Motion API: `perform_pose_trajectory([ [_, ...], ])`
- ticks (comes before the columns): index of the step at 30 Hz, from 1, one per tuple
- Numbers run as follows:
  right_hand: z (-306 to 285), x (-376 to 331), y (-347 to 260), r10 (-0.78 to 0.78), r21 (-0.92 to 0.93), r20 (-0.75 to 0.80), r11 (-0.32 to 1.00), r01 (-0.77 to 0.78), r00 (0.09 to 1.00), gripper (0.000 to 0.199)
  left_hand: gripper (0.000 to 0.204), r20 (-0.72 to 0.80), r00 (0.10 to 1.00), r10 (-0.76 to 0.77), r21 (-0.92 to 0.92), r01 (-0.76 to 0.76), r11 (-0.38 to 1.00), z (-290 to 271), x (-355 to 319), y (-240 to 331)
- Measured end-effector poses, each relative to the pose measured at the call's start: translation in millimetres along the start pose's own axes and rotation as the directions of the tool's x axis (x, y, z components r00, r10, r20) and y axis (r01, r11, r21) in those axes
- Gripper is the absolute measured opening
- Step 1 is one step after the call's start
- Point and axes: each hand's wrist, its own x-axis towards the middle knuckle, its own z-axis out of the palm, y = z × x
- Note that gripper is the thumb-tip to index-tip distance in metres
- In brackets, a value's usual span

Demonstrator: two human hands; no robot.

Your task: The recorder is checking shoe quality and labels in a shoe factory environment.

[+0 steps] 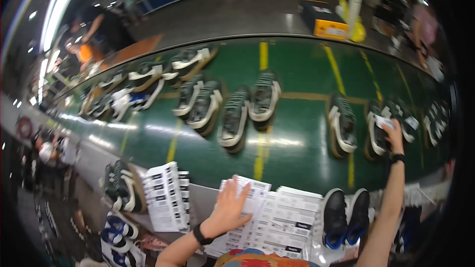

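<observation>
My left hand (227, 208) lies with fingers spread on the printed white label sheets (295, 207) at the belt's near edge. Reaching out over the green belt (302, 141), my right hand (395, 137) pinches a small white label (383, 121) against or just over the top of a dark green and white sneaker (374, 143); whether the label touches the shoe I cannot tell. Left of that shoe stands a single sneaker (341, 127). To its right a further sneaker (406, 127) carries a white tag.
Two pairs of sneakers (234, 118) stand mid-belt, with several more shoes at far left and right. Along the near ledge are another label stack (166, 198), a green pair (121, 186) and black shoes with blue linings (335, 215). Other people work across the belt.
</observation>
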Motion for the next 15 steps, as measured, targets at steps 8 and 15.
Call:
perform_pose_trajectory([
  [8, -16.2, 44.6, 25.4, -0.397, -0.715, -0.361, 0.699, 0.023, 0.844, 0.099, 0.081, -0.463, 0.861, 0.21, 0.343, -0.044, 0.938, -31.6, 229.5, -58.4],
  [15, 95.6, -59.6, -124.9, -0.645, -0.571, -0.089, 0.658, 0.492, 0.759, 0.066, 0.042, -0.182, 0.972, 0.151, 0.323, -0.086, 0.943, -53.7, 273.1, -70.1],
])
